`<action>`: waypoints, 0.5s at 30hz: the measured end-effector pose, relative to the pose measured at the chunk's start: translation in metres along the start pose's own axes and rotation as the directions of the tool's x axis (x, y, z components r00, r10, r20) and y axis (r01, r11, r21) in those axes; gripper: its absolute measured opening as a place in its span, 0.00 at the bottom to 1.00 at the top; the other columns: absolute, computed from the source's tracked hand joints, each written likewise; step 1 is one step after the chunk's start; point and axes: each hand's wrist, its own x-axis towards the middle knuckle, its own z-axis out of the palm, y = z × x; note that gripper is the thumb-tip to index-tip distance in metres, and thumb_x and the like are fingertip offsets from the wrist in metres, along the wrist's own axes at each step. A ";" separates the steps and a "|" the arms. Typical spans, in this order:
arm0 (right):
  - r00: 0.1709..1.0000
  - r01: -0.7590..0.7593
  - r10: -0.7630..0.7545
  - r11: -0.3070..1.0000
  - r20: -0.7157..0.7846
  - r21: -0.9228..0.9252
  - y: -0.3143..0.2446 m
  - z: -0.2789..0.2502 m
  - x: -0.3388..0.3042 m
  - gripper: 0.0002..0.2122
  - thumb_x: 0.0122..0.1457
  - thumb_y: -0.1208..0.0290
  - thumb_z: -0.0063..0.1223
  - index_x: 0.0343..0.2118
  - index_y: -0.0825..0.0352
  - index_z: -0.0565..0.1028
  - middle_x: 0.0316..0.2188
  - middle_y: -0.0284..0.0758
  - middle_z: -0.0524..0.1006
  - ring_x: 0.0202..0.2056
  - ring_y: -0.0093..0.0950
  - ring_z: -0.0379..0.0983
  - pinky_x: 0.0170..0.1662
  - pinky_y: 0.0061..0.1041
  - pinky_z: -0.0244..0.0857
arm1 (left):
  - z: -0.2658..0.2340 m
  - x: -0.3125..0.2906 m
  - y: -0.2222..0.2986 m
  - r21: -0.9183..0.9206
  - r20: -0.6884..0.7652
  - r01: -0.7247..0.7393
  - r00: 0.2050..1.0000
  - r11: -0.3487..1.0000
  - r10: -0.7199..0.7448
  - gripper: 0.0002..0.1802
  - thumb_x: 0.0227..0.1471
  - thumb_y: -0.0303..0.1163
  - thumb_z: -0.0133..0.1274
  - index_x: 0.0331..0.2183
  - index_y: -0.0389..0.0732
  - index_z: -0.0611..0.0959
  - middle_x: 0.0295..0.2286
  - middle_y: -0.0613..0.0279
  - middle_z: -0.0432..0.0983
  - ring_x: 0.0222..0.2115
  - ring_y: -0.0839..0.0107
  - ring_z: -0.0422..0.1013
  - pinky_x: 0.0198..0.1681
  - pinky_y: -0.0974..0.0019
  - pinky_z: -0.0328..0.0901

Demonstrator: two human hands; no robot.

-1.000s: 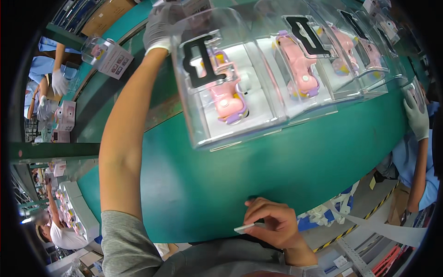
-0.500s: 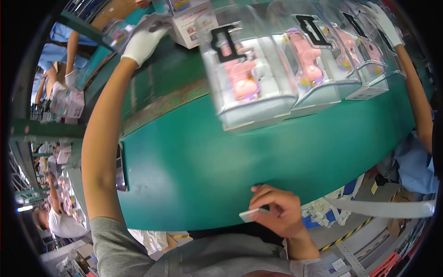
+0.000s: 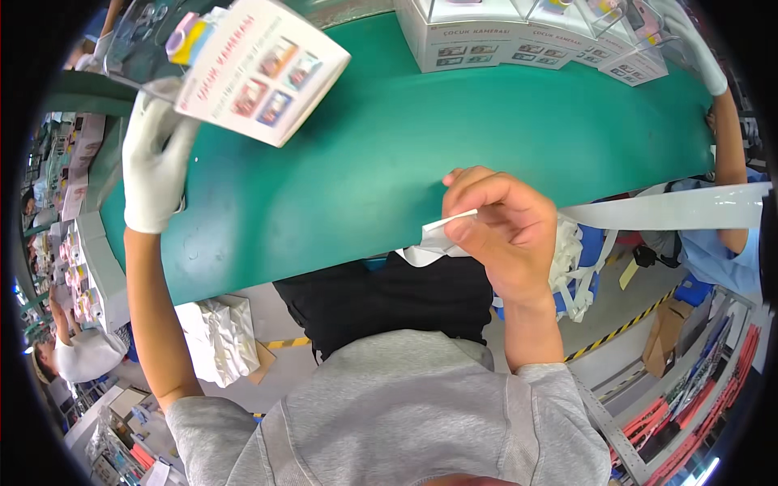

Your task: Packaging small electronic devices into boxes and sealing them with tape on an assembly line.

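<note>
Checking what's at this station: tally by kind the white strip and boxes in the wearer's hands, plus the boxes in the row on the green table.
White box held in the left hand: 1
Boxes in the row on the green table: 4
White strip held in the right hand: 1
Total: 6

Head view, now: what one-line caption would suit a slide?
Gloved left hand holds a tilted box over a green table; bare right hand pinches a white strip.
</note>
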 end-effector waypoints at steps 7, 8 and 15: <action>0.997 0.071 -0.071 0.997 -0.011 0.000 -0.001 0.021 -0.014 0.07 0.52 0.85 0.66 0.33 0.71 0.78 0.30 0.35 0.80 0.35 0.26 0.73 0.51 0.32 0.62 | 0.009 -0.034 0.048 0.172 0.124 -0.209 0.974 0.963 0.189 0.19 0.38 0.16 0.64 0.37 0.40 0.83 0.48 0.49 0.75 0.48 0.51 0.73 0.49 0.60 0.70; 0.998 0.070 -0.070 0.998 -0.009 -0.003 -0.003 0.025 -0.016 0.07 0.52 0.85 0.66 0.33 0.71 0.78 0.30 0.35 0.80 0.35 0.26 0.73 0.51 0.32 0.62 | 0.013 -0.036 0.056 0.205 0.114 -0.239 0.969 0.949 0.219 0.19 0.38 0.17 0.64 0.37 0.41 0.84 0.48 0.49 0.75 0.48 0.51 0.74 0.48 0.60 0.70; 0.974 0.223 -0.225 0.963 0.009 -0.151 -0.001 0.033 -0.022 0.09 0.56 0.73 0.67 0.30 0.64 0.73 0.24 0.31 0.76 0.26 0.23 0.69 0.51 0.38 0.60 | 0.028 -0.067 0.062 0.276 -0.163 -0.308 0.919 0.910 0.360 0.23 0.37 0.19 0.66 0.40 0.43 0.82 0.46 0.49 0.76 0.44 0.48 0.75 0.46 0.51 0.69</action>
